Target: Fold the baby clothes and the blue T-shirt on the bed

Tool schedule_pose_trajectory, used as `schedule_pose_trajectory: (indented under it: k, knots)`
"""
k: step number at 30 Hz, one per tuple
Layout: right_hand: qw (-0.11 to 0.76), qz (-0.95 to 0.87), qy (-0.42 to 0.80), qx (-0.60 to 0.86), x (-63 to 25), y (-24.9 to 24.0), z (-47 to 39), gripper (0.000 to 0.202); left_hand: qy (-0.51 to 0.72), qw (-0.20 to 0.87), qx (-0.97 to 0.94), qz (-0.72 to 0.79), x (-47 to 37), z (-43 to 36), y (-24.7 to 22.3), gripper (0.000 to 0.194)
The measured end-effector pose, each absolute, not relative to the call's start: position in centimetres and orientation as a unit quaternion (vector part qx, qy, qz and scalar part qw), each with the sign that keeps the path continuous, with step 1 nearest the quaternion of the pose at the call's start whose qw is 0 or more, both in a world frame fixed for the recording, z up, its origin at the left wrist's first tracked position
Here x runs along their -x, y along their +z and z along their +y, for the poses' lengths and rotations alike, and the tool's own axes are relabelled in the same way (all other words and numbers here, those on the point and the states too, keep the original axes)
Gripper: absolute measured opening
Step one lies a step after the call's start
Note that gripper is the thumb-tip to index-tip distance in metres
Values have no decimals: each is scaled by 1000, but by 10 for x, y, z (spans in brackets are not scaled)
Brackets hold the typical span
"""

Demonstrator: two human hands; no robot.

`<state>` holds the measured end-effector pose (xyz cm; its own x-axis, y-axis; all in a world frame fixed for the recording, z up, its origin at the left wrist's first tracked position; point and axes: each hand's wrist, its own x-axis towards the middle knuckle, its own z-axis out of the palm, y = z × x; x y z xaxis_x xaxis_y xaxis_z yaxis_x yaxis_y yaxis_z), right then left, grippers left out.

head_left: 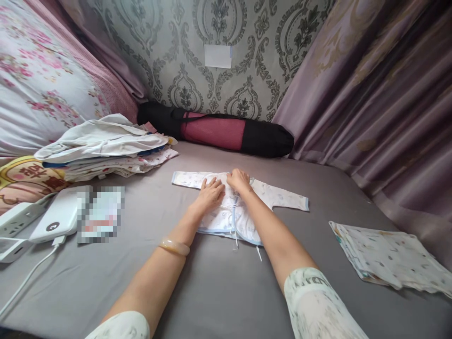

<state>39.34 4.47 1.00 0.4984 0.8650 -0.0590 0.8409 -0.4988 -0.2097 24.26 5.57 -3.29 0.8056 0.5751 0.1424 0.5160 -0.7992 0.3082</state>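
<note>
One bangle [174,247] circles the left forearm [144,282]. One folded cloth stack [391,259] lies at right. One small shirt [219,220], two sleeves spread, lies mid-bed on the grey sheet [208,287]; the left hand [212,192] rests flat on it, fingers extended, the right hand [239,181] curls at its neckline, any grip hidden. Beyond: one clothes pile [109,141], one black-and-red bag [215,129], one white card [218,56].

I'm getting soft, fairly even light, but the right curtain [356,89] is looking dim and smeary, and chunky pixels [102,214] are hiding something on the left.
</note>
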Motion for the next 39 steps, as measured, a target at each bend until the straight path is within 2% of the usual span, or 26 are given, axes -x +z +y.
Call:
schedule_pose_trajectory:
  k: [3,6,13,19,23,27,29,32,39]
  knots:
    - [93,-461,108,876,-397,4,60,36,113,131,-949,264,-242,54,-32,34]
    - [106,-466,108,872,-402,-5,68,33,88,140,-949,269,-242,52,-31,46]
    - [157,-472,22,867,-393,-26,62,33,28,150,-945,290,-243,52,-30,61]
    - [149,-525,141,826,-420,6,51,39,68,166,-941,288,-241,54,-30,51]
    - [161,-502,83,845,-442,21,12,43,106,156,-933,306,-242,54,-23,38]
    - [96,-528,88,839,-429,1,-33,47,137,146,-931,304,-242,52,-19,42]
    - [82,-525,88,842,-416,-15,-45,56,130,143,-935,299,-242,51,-20,43]
    - [81,-512,89,851,-402,-31,-49,71,98,131,-942,291,-242,50,-22,37]
    - [95,-501,86,856,-403,-36,-45,73,66,122,-948,285,-242,49,-16,33]
